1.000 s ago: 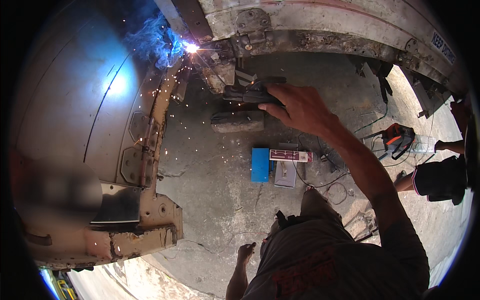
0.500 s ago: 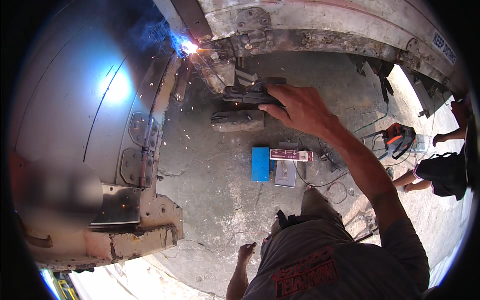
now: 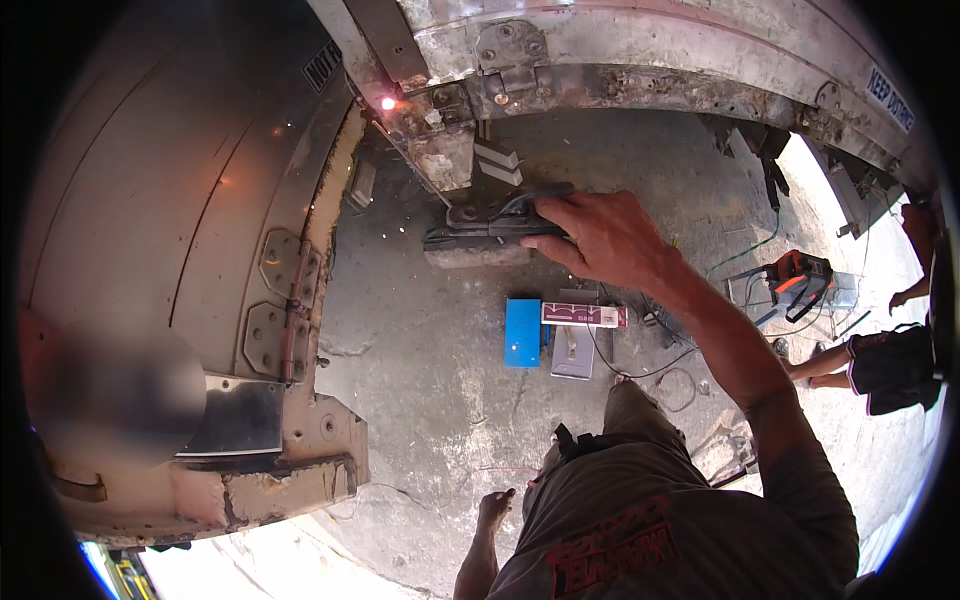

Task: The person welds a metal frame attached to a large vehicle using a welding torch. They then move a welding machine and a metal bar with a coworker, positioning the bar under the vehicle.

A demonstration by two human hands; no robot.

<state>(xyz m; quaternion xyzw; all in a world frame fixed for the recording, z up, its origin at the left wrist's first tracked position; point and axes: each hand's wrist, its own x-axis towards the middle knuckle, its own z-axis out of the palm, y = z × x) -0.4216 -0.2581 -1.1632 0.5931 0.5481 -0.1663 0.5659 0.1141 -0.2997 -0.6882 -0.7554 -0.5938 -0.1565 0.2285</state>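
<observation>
Black electrode holder [image 3: 492,214] in right grip [image 3: 612,238], jutting left

From the wearer's head, one fisheye view faces steeply down, the blue box [image 3: 522,335] near its centre; below that box, the shirt [image 3: 800,530] is close, the floor [image 3: 430,400] farther off.

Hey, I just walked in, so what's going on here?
The person's right hand grips a welding electrode holder with a thin rod clamped in it. The rod's tip points up near a glowing pinkish spot on a worn metal frame, with no bright arc showing. The left hand hangs low beside the body; whether it holds anything is unclear. A blue box lies on the concrete floor.
</observation>
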